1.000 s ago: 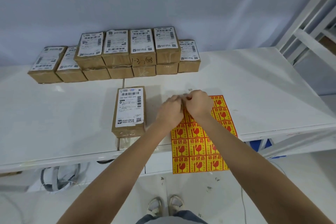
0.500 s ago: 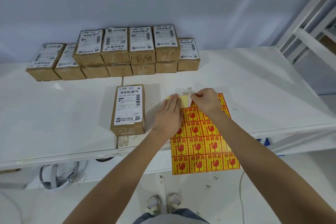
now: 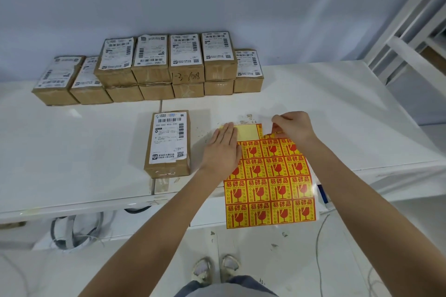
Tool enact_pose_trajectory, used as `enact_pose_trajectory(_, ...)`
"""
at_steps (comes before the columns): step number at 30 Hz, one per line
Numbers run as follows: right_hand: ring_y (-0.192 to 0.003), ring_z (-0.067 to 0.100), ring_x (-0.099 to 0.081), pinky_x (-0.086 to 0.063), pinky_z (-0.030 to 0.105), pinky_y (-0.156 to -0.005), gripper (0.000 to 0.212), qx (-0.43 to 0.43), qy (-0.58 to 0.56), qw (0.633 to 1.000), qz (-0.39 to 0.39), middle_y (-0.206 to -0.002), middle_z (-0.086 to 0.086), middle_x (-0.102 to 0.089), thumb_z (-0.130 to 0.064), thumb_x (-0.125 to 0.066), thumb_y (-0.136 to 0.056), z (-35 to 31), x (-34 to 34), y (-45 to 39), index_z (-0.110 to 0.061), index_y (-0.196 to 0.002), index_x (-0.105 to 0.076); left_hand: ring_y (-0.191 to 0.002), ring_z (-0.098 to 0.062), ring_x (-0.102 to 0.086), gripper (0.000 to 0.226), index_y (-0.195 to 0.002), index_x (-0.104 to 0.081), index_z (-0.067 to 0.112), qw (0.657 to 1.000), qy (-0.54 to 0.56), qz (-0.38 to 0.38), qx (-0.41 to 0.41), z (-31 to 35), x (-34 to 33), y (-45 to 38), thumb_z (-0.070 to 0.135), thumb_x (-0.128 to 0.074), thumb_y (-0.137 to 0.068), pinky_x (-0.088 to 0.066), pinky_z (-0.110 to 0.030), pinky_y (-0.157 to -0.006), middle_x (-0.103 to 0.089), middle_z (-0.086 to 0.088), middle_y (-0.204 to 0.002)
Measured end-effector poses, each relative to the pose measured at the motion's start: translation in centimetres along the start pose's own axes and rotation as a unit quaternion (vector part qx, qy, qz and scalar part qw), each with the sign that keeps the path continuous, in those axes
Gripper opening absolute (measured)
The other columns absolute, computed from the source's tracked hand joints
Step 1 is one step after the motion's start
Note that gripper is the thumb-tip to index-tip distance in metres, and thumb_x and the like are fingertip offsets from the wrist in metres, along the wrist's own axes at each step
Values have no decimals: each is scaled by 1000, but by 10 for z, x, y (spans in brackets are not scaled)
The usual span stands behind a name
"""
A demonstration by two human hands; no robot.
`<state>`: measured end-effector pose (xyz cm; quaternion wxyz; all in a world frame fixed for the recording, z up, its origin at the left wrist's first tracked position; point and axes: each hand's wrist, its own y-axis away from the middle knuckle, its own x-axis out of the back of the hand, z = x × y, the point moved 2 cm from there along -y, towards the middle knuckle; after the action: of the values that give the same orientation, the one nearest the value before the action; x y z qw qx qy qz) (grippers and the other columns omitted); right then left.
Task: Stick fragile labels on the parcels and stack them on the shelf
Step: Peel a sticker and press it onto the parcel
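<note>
Flat on the upper left corner of the label sheet [image 3: 270,185], the left hand [image 3: 223,149] presses with straight fingers, while the right hand [image 3: 293,128] pinches a peeled label [image 3: 266,125] lifted off the sheet's top row. Left of the hands, one parcel [image 3: 169,142] lies apart near the table's [image 3: 72,152] front edge; bare white top spreads either side. Stacked parcels [image 3: 149,70] line the wall behind. The sheet overhangs the edge. A white shelf frame [image 3: 410,31] rises at far right.
</note>
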<state>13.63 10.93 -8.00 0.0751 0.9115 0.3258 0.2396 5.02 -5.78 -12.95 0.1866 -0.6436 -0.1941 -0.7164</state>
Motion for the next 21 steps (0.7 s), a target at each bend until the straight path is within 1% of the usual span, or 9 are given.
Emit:
enact_pose_trajectory(3, -75, 23, -67, -58, 32, -70, 16, 5, -22, 1000, 0, -78, 12, -68, -8, -57, -88, -3, 6, 3, 2, -82, -67, -147, -19, 1, 57, -150, -9, 8, 1000, 11, -4, 5, 1, 2, 0, 38, -14, -102, 5, -31, -116, -3, -8, -159)
enact_pose_trajectory(5, -78, 24, -68, -58, 29, -68, 15, 27, -14, 1000, -7, -83, 15, -69, -8, -57, -89, -5, 6, 6, 0, -80, -67, -146, -22, -3, 57, -150, -13, 8, 999, 43, 12, 17, 3, 8, 0, 36, -24, -102, -4, -35, -118, -7, -10, -158)
enact_pose_trajectory(7, -80, 26, -68, -58, 29, -67, 15, 49, 8, 999, -6, -83, 15, -69, -8, -58, -87, -6, 1, 10, -2, -77, -68, -143, -25, -18, 60, -147, -21, 9, 993, 95, 58, 25, 8, 21, 0, 38, -40, -98, -19, -36, -115, -21, -12, -153)
enact_pose_trajectory(10, -73, 27, -67, -57, 39, -73, 19, 97, 62, 993, 3, -68, 7, -68, -11, -60, -81, -8, -9, 14, -7, -66, -69, -122, -23, -44, 62, -136, -44, 14, 980, 161, 115, 30, 21, 40, -1, 49, -56, -86, -34, -35, -101, -50, -6, -131)
enact_pose_trajectory(11, -69, 22, -65, -55, 36, -72, 18, 114, 82, 990, 6, -63, 1, -66, -13, -60, -80, -9, -13, 16, -9, -64, -68, -116, -22, -48, 59, -130, -52, 17, 977, 172, 123, 40, 25, 44, -2, 52, -58, -83, -36, -35, -96, -56, -4, -124)
enact_pose_trajectory(13, -67, 11, -59, -46, 26, -66, 16, 145, 111, 983, 11, -64, -8, -62, -15, -61, -81, -12, -21, 23, -15, -67, -68, -108, -22, -53, 50, -117, -61, 18, 974, 171, 137, 66, 28, 49, -3, 52, -59, -81, -39, -36, -90, -62, -2, -113)
enact_pose_trajectory(17, -76, 10, -59, -45, 22, -68, 11, 172, 117, 978, 0, -76, -5, -66, -17, -62, -83, -12, -32, 32, -14, -79, -72, -97, -23, -57, 26, -95, -67, 17, 966, 163, 174, 102, 21, 50, 2, 38, -53, -88, -41, -35, -83, -61, -2, -98)
enact_pose_trajectory(19, -77, 9, -59, -44, 16, -67, 12, 175, 104, 979, -13, -78, -4, -66, -15, -61, -84, -12, -34, 35, -12, -82, -74, -96, -22, -56, 24, -92, -68, 18, 961, 183, 177, 111, 18, 49, 6, 36, -53, -90, -40, -35, -82, -60, -2, -97)
enact_pose_trajectory(21, -76, 8, -59, -43, 13, -65, 14, 169, 74, 983, -25, -78, -2, -67, -10, -60, -84, -13, -37, 39, -11, -82, -73, -98, -20, -56, 28, -97, -68, 19, 955, 207, 173, 124, 17, 49, 9, 42, -55, -87, -40, -35, -83, -61, 0, -101)
